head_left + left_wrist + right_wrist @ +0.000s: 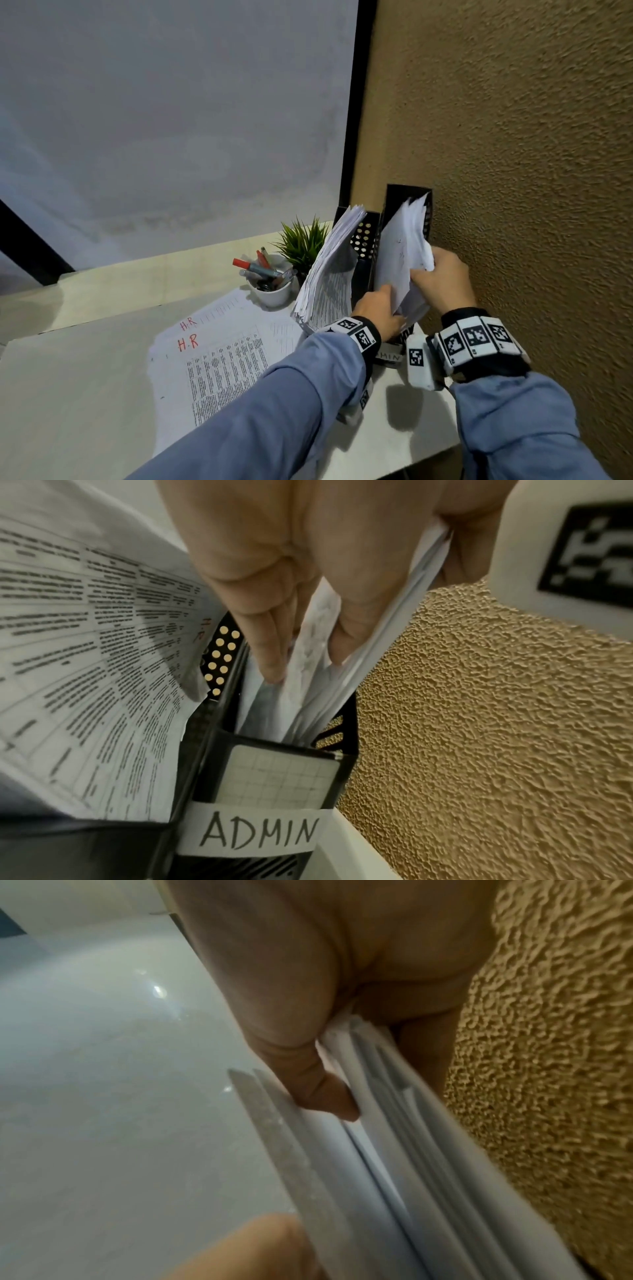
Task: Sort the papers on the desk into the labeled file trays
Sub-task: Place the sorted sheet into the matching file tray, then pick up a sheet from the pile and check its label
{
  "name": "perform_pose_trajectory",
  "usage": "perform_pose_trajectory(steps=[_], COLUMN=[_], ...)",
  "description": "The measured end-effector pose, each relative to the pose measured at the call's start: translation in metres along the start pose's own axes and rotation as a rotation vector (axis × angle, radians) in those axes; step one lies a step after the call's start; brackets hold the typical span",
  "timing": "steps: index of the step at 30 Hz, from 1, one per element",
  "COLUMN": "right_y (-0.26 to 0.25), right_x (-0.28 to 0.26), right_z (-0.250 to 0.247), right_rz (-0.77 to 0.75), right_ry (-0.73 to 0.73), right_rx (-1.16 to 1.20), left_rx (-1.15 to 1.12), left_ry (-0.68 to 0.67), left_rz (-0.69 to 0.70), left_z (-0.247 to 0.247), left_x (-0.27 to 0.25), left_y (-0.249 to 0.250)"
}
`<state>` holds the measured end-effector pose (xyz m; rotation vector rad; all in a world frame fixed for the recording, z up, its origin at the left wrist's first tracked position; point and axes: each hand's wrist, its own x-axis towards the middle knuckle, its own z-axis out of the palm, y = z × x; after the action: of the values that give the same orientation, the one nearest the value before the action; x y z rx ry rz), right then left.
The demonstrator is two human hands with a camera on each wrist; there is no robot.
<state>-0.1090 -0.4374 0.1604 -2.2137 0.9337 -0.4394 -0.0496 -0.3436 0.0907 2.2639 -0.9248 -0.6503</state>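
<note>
Both hands (376, 313) (442, 281) pinch the sheaf (402, 250) in curled fingers — ease it squarely down into the ADMIN tray (274, 783).

Setting: office desk area. Evidence: pale desk (85, 377) set against a textured tan wall (513, 137); two black perforated file trays (364, 240) standing upright, one bearing a handwritten label "ADMIN" (257, 831); printed sheets (219, 359) lying flat, marked "H.R" in red; white cup (274, 294) holding markers and pens; small potted plant (303, 241) just behind the cup.
</note>
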Motion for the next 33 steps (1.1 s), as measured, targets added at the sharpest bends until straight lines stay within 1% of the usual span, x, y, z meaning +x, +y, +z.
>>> perform_pose_trajectory(steps=[3,6,8,11,12,13,15,16,18,20,21,22,24,27,30,33], right_y=[0.0,-0.013,-0.027,-0.055,-0.064,-0.071,-0.077,-0.075,-0.062,-0.042,-0.03,-0.021,-0.007,0.004,0.012,0.017], right_x=[0.001,-0.002,-0.012,-0.036,-0.046,-0.056,-0.075,-0.084,-0.099,-0.109,-0.112,-0.114,-0.118,-0.129,-0.141,-0.143], right_z=[0.003,-0.003,-0.004,0.006,0.015,0.026,0.059,0.079,0.123,0.165,0.182,0.196,0.216,0.234,0.247,0.255], right_rz=[0.038,-0.013,-0.099,-0.344,-0.437,-0.516,-0.608,-0.606,-0.52,-0.362,-0.263,-0.164,-0.036,0.063,0.151,0.189], right_ry=[0.016,0.122,0.209,0.294,0.279,0.231,0.055,-0.058,-0.288,-0.485,-0.565,-0.617,-0.662,-0.677,-0.647,-0.63], right_rx=[-0.013,0.005,0.02,0.078,0.099,0.116,0.14,0.143,0.092,-0.019,-0.056,-0.087,-0.162,-0.218,-0.14,-0.115], left_rx=[-0.046,-0.195,-0.281,-0.418,-0.448,-0.447,-0.385,-0.332,-0.196,-0.096,-0.085,-0.092,-0.154,-0.234,-0.198,-0.289], left_ry=[-0.014,0.05,0.112,0.216,0.277,0.345,0.442,0.457,0.415,0.348,0.347,0.366,0.414,0.497,0.511,0.531], left_rz=[-0.008,0.052,0.064,0.047,0.027,-0.02,-0.189,-0.297,-0.569,-0.841,-0.943,-1.005,-1.043,-1.097,-1.154,-1.119], left_z=[-0.007,-0.023,-0.036,-0.055,-0.058,-0.061,-0.066,-0.065,-0.059,-0.05,-0.047,-0.045,-0.039,-0.033,-0.034,-0.035], left_x=[-0.003,-0.024,-0.047,-0.085,-0.096,-0.106,-0.125,-0.134,-0.15,-0.163,-0.169,-0.174,-0.18,-0.184,-0.186,-0.195], left_y=[-0.006,-0.011,-0.019,-0.05,-0.068,-0.086,-0.127,-0.151,-0.197,-0.235,-0.246,-0.255,-0.267,-0.274,-0.279,-0.286])
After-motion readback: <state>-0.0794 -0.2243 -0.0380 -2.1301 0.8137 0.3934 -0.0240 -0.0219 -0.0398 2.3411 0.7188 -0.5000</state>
